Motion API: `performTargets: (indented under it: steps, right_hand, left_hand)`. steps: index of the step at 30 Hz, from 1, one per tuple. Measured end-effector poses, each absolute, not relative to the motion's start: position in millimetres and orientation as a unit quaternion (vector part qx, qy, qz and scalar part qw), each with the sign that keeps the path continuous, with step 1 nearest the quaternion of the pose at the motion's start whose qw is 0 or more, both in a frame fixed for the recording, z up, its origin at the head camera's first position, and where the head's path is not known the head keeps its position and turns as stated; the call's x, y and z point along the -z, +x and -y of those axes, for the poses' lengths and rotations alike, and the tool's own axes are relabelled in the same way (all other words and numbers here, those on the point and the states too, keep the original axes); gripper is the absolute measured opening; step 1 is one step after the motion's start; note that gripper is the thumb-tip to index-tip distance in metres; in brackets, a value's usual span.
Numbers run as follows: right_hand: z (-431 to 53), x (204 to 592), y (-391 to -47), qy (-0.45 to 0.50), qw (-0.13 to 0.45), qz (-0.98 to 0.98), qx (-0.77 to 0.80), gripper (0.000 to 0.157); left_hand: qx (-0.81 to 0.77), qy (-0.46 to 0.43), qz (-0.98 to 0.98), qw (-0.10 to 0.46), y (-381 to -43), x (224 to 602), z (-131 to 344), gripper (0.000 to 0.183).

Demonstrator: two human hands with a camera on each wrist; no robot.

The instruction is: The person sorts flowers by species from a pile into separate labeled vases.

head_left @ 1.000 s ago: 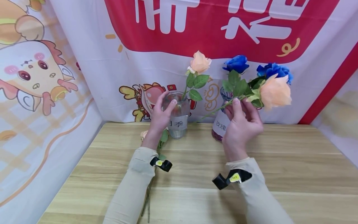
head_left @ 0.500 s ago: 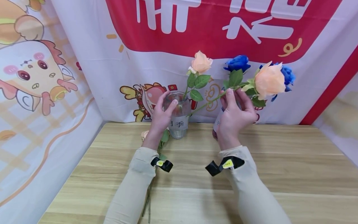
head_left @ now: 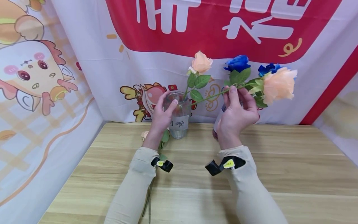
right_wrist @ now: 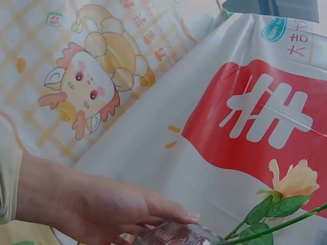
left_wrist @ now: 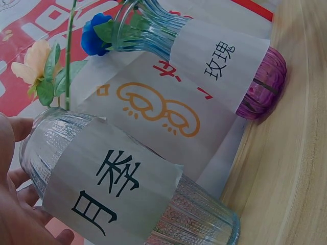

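Observation:
My left hand grips the upper part of a clear ribbed glass vase, which stands on the table with a white paper label. One peach rose leans in this vase. Between thumb and fingers, my right hand pinches the stem of a second peach rose. Its bloom points right, and the bare stem slants down left, its end overlapping the vase's mouth. In the right wrist view that stem runs close over the vase.
Behind my right hand stands another labelled vase with a purple base, holding blue roses. More peach roses lie on the table, partly under my left forearm. A printed cloth hangs along the table's back edge.
My right hand has moved left with its rose, bringing the stem's end to the clear vase's mouth. The bloom swung left, then back right. My left hand stays on the vase.

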State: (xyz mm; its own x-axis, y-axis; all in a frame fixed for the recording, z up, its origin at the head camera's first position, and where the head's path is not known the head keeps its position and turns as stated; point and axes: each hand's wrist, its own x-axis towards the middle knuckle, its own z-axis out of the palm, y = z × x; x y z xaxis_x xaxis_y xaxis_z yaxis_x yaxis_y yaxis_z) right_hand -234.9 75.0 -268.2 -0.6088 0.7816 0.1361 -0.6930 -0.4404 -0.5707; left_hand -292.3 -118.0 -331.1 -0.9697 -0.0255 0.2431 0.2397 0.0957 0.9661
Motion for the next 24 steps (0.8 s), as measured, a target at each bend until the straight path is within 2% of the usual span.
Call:
performTargets:
  steps: [5, 13, 24]
  right_hand:
    - [-72.4, 263.7, -234.8, -0.055, 0.446, 0.270, -0.852, 0.016]
    - [-57.6, 265.5, -243.4, -0.030, 0.432, 0.282, -0.856, 0.017]
    - [-28.4, 279.2, -268.2, -0.040, 0.355, 0.365, -0.860, 0.021]
  left_hand:
    - [0.669, -0.079, 0.732, 0.101, -293.5, 332.5, 117.9, 0.063]
    - [0.666, -0.075, 0.735, 0.102, -292.9, 331.6, 118.9, 0.063]
    - [0.665, -0.067, 0.737, 0.096, -292.3, 331.6, 119.5, 0.063]
